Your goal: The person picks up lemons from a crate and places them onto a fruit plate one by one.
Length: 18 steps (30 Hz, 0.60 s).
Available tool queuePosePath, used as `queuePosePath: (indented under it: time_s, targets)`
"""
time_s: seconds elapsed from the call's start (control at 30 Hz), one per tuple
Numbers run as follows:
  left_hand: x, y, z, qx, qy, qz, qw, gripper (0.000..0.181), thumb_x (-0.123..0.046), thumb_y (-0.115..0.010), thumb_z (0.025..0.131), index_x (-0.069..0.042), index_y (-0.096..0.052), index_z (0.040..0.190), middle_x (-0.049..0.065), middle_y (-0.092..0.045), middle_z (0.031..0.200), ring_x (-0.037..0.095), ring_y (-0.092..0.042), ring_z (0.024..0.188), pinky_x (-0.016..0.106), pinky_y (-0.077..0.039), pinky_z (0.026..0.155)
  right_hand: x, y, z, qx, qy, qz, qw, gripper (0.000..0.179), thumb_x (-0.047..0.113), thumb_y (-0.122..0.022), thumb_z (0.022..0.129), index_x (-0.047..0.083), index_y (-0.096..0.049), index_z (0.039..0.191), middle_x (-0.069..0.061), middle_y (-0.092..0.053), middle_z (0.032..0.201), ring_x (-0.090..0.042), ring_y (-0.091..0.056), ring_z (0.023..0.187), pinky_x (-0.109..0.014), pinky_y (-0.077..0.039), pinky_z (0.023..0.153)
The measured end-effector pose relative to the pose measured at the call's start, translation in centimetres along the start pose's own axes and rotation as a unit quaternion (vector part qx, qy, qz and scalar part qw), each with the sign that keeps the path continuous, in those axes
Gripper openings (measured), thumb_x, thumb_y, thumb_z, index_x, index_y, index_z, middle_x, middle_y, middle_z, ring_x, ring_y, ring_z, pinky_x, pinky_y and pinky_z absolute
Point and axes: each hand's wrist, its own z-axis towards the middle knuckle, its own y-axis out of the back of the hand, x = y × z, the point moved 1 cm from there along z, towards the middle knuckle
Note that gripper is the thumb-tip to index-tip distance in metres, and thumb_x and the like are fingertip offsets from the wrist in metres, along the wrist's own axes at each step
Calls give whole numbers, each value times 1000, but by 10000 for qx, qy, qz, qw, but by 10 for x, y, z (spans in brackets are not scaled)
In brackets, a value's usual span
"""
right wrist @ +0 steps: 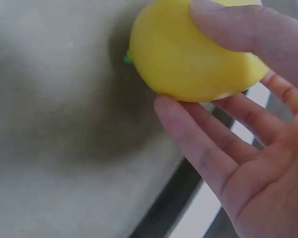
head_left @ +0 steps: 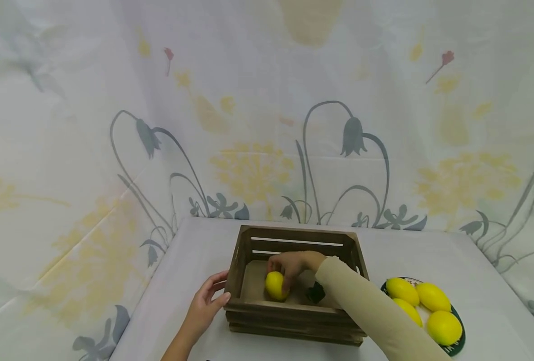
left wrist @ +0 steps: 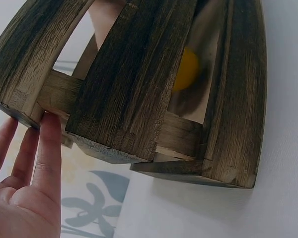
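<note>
Inside the brown wooden crate point(head_left: 294, 321), my right hand point(head_left: 289, 264) holds a yellow lemon point(head_left: 275, 286) low over the crate's floor. The right wrist view shows the thumb over the lemon point(right wrist: 188, 49) and the fingers curved under it, with a small green tip at its end. My left hand point(head_left: 206, 301) touches the outside of the crate's left end, fingers extended. From the left wrist, the fingertips point(left wrist: 50, 129) meet the edge of an upper slat, and the lemon shows yellow through a gap between slats.
Right of the crate, several yellow lemons point(head_left: 444, 328) lie on a plate with a dark green rim point(head_left: 460, 346). A small dark object point(head_left: 315, 292) shows in the crate beside the right sleeve point(head_left: 366, 306). A flower-patterned curtain point(head_left: 267, 125) hangs behind the white table point(head_left: 195, 250).
</note>
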Motion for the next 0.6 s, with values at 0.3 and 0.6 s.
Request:
queuePosePath:
  time_s: [0.3,0.6]
  targets:
    - [2,-1,-1,-18,-53,69,10000,43,4,-57,87,4,-47,129,20,-45,127,14,-49,109,25,-49,81,10,11,-14,-833,1146,-12,9899,49,5,-76,70,11,-47,110,-3,-57,97,-18,-56,85,-27,-47,74]
    - [0,-2,-1,-53,-59,112,9999,41,4,-56,88,5,-47,128,20,-45,127,12,-49,108,24,-49,81,26,21,-36,-1620,1554,793,9713,53,10,-76,74,9,-44,116,-9,-55,107,-24,-59,92,-33,-49,78]
